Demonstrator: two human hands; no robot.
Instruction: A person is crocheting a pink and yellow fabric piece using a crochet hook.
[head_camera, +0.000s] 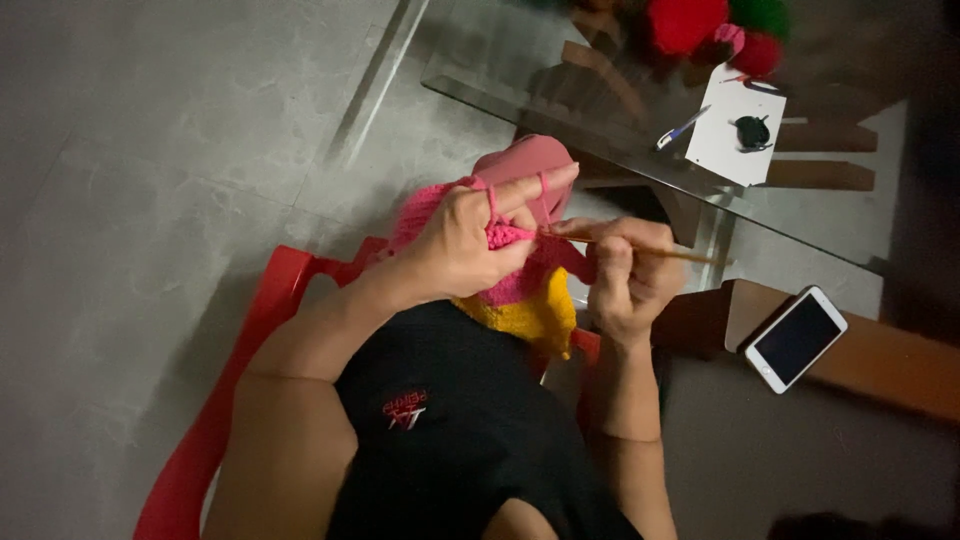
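from the head view, a pink knitted piece (520, 240) is held up over the lap, with a yellow part (535, 315) hanging under it. the left hand (462, 240) is wrapped around the pink piece, fingers closed on it, and pink yarn is looped over one finger. the right hand (625, 275) is pinched tight on a thin wooden hook (660, 252), whose tip is poked into the pink edge. for a neat stitch, the yarn should be kept snug and the hook turned gently. a red chair (215, 420) is sat on. nearby, a glass table (640, 160) carries a white paper (735, 135), a pen (682, 128) and red yarn balls (690, 22). a phone (795, 338) lies on a wooden ledge. nothing is seen blocking the hands.
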